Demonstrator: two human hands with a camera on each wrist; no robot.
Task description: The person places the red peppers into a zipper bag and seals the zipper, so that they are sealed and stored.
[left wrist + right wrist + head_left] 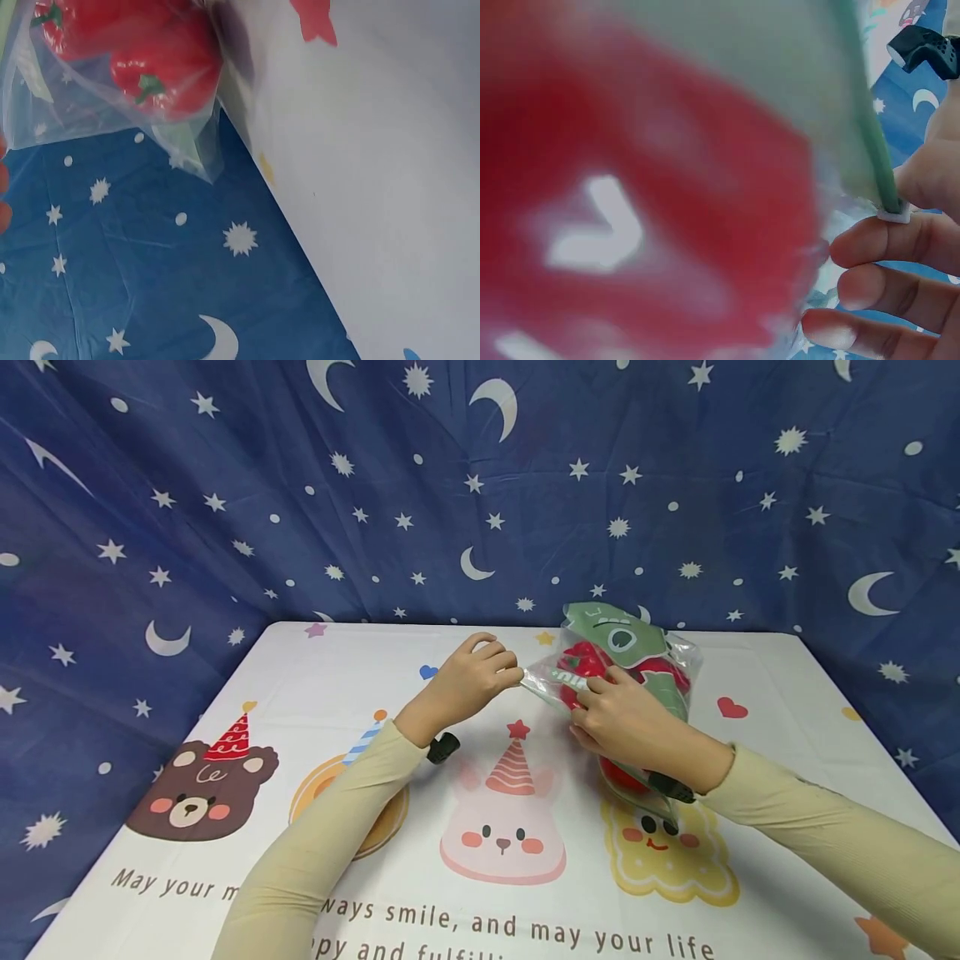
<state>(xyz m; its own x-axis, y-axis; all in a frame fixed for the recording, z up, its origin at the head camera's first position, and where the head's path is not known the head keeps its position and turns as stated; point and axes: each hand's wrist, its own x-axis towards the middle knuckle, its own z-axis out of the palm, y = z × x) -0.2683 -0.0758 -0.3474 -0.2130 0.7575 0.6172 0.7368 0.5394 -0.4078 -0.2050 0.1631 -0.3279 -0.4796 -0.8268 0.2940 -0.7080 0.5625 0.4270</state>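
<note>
A clear plastic zip bag [558, 672], printed with a green cartoon animal with an eye, hangs between both hands over the right half of the table. Inside it are red bell peppers with green stems [166, 79]. My left hand [468, 681] pinches the bag's left corner; in the right wrist view its thumb and index finger hold a small white slider [894, 214] at the end of the green zip strip [874, 142]. Across the front of the bag, my right hand [626, 718] grips it near the top edge with bent fingers. Its thumb is partly hidden.
The white table [360, 668] carries printed cartoon figures and lettering. Behind it hangs a dark blue curtain [420, 518] with moons and stars. A black wrist camera [444, 747] sits at the left wrist, another [671, 787] at the right.
</note>
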